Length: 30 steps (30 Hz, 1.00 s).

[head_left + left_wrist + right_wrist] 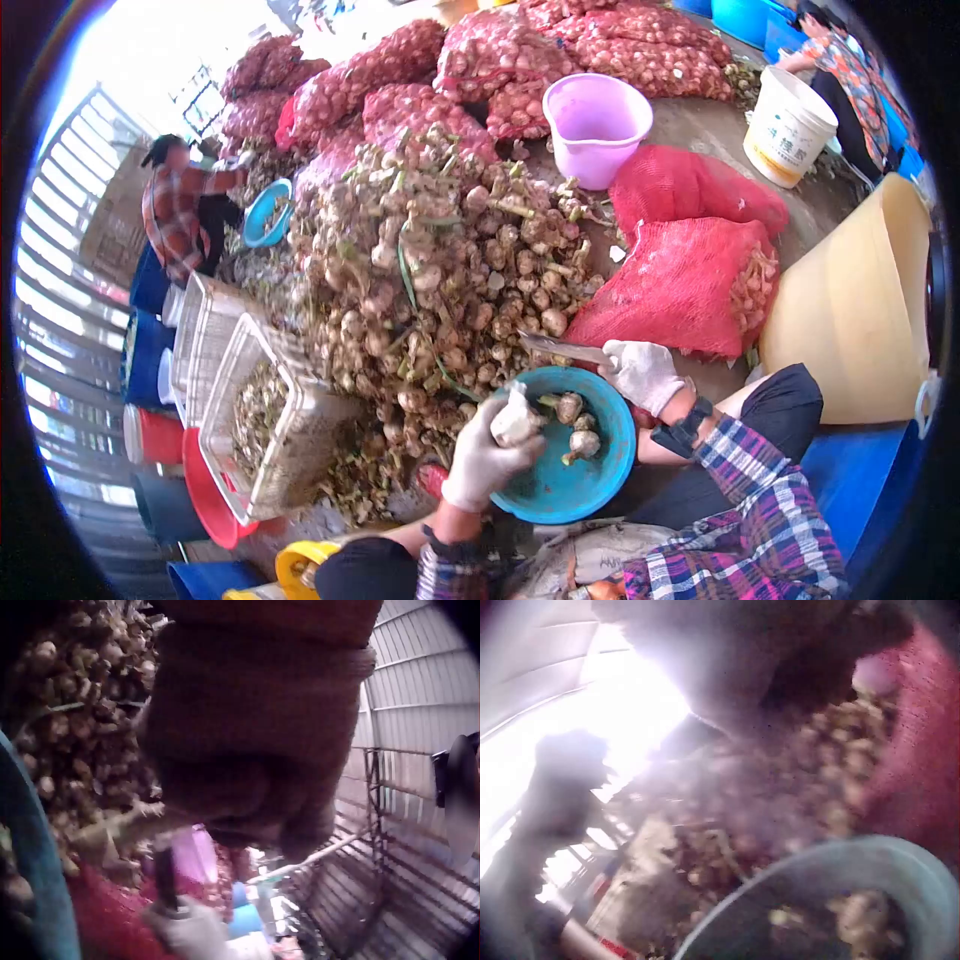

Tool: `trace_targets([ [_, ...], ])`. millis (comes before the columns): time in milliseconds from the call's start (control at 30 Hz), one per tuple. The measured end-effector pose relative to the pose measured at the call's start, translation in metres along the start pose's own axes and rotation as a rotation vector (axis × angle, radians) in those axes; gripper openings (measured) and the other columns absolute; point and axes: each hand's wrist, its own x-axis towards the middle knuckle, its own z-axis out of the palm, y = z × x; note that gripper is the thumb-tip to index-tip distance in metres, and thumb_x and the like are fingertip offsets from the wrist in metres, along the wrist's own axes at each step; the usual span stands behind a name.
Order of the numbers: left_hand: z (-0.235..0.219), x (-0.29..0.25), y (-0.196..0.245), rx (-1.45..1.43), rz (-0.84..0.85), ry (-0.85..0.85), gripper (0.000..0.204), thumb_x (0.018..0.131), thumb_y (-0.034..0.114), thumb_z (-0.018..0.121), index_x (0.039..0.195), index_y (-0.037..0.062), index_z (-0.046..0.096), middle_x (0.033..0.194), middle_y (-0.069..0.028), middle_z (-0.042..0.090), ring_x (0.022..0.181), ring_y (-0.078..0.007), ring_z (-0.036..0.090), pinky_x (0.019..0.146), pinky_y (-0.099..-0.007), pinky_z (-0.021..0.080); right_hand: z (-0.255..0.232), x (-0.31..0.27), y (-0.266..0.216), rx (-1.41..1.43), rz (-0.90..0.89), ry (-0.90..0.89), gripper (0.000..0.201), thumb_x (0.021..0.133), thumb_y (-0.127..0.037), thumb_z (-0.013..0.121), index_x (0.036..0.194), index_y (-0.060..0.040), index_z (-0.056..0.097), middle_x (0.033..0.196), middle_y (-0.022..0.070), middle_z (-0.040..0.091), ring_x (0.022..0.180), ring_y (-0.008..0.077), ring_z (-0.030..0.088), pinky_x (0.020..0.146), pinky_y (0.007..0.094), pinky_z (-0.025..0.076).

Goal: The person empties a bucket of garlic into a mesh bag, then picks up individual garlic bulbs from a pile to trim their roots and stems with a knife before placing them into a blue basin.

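My gloved left hand (480, 465) grips a pale garlic bulb (515, 420) over the left side of a blue basin (562, 497). From the fist in the left wrist view a garlic stem (116, 827) sticks out. A knife (562, 347) is held in my gloved right hand (642, 373), its blade pointing left across the basin's far rim. Inside the basin lie several trimmed garlic bulbs (583, 444). Just beyond it rises a large heap of garlic (450, 270) with stems on. The right wrist view is blurred, and the knife is hidden there.
Red mesh sacks (665, 285) lie beyond my right hand, near a pink bucket (597, 130). A tall cream tub (850, 310) stands at the right. White crates (290, 430) flank the heap's left. One person (180, 210) sits at far left, another (850, 85) at far right.
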Motion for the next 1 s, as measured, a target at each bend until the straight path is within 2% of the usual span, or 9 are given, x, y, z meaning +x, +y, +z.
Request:
trace_targets([
  [67, -0.008, 0.011, -0.013, 0.033, 0.028, -0.046, 0.058, 0.070, 0.008, 0.080, 0.120, -0.0020, 0.052, 0.103, -0.0035, 0.061, 0.096, -0.0114, 0.058, 0.086, -0.0283, 0.049, -0.014, -0.003, -0.024, 0.180, -0.080, 0.072, 0.020, 0.083, -0.036, 0.062, 0.084, -0.0166, 0.065, 0.072, 0.0141, 0.065, 0.070, 0.0368, 0.065, 0.060, 0.0461, 0.051],
  [233, 0.012, 0.022, 0.020, 0.982, 0.687, -0.018, 0.025, 0.059, 0.009, 0.076, 0.082, 0.0090, 0.066, 0.095, -0.0105, 0.061, 0.085, -0.0337, 0.059, 0.078, -0.0418, 0.048, -0.019, 0.008, -0.042, 0.502, -0.331, -0.075, 0.016, 0.082, -0.030, 0.065, 0.083, -0.0143, 0.065, 0.074, 0.0142, 0.065, 0.070, 0.0363, 0.065, 0.062, 0.0442, 0.052],
  [300, -0.003, 0.015, 0.050, 1.091, 0.777, -0.096, 0.023, 0.059, 0.008, 0.075, 0.079, 0.0097, 0.066, 0.095, -0.0083, 0.062, 0.083, -0.0312, 0.060, 0.076, -0.0406, 0.048, 0.000, 0.017, 0.016, 0.138, -0.059, -0.198, 0.016, 0.081, -0.030, 0.066, 0.082, -0.0139, 0.066, 0.074, 0.0146, 0.065, 0.070, 0.0366, 0.065, 0.063, 0.0430, 0.052],
  [433, -0.026, 0.037, 0.005, 0.820, 0.283, -0.555, 0.034, 0.069, 0.014, 0.080, 0.102, 0.0115, 0.071, 0.102, -0.0108, 0.067, 0.095, -0.0299, 0.064, 0.083, -0.0384, 0.053, -0.016, 0.008, 0.014, 0.437, 0.006, -0.087, 0.016, 0.080, -0.029, 0.067, 0.082, -0.0134, 0.066, 0.072, 0.0146, 0.065, 0.070, 0.0365, 0.065, 0.063, 0.0434, 0.053],
  [467, -0.031, 0.058, -0.012, 0.822, 0.404, -0.484, 0.039, 0.076, 0.021, 0.079, 0.111, 0.0099, 0.069, 0.112, -0.0127, 0.067, 0.099, -0.0278, 0.066, 0.087, -0.0357, 0.053, -0.017, 0.009, 0.010, 0.422, 0.034, -0.015, 0.016, 0.079, -0.029, 0.068, 0.082, -0.0131, 0.066, 0.071, 0.0144, 0.065, 0.069, 0.0365, 0.065, 0.062, 0.0436, 0.053],
  [567, -0.029, 0.142, -0.064, 0.509, -0.114, -0.004, 0.047, 0.083, 0.044, 0.065, 0.097, 0.0000, 0.071, 0.082, -0.0169, 0.070, 0.079, -0.0258, 0.068, 0.075, -0.0351, 0.052, -0.018, 0.012, 0.003, 0.509, 0.100, 0.055, 0.016, 0.080, -0.028, 0.067, 0.080, -0.0126, 0.066, 0.068, 0.0144, 0.064, 0.066, 0.0364, 0.065, 0.060, 0.0455, 0.053],
  [700, 0.025, 0.235, -0.113, 0.949, -0.650, 0.015, 0.076, 0.075, 0.068, 0.062, 0.117, 0.0062, 0.067, 0.127, -0.0135, 0.063, 0.119, -0.0302, 0.059, 0.098, -0.0404, 0.046, -0.008, 0.019, 0.006, 0.486, 0.135, 0.081, 0.017, 0.081, -0.029, 0.068, 0.079, -0.0120, 0.065, 0.067, 0.0133, 0.064, 0.065, 0.0360, 0.064, 0.059, 0.0460, 0.052],
  [867, 0.023, 0.269, -0.173, 0.928, -0.638, -0.257, 0.062, 0.071, 0.056, 0.070, 0.111, 0.0085, 0.071, 0.117, -0.0132, 0.068, 0.110, -0.0296, 0.065, 0.091, -0.0374, 0.050, -0.005, 0.025, 0.009, 0.445, 0.145, 0.063, 0.016, 0.082, -0.028, 0.067, 0.082, -0.0131, 0.064, 0.066, 0.0132, 0.063, 0.065, 0.0357, 0.064, 0.058, 0.0460, 0.052],
  [1000, -0.023, 0.237, -0.145, 0.814, -0.568, -0.151, 0.051, 0.067, 0.039, 0.079, 0.097, -0.0018, 0.072, 0.101, -0.0160, 0.072, 0.089, -0.0258, 0.070, 0.078, -0.0352, 0.054, 0.002, 0.029, 0.012, 0.463, 0.150, 0.085, 0.015, 0.080, -0.024, 0.071, 0.084, -0.0111, 0.066, 0.066, 0.0125, 0.064, 0.063, 0.0306, 0.066, 0.058, 0.0416, 0.052],
])
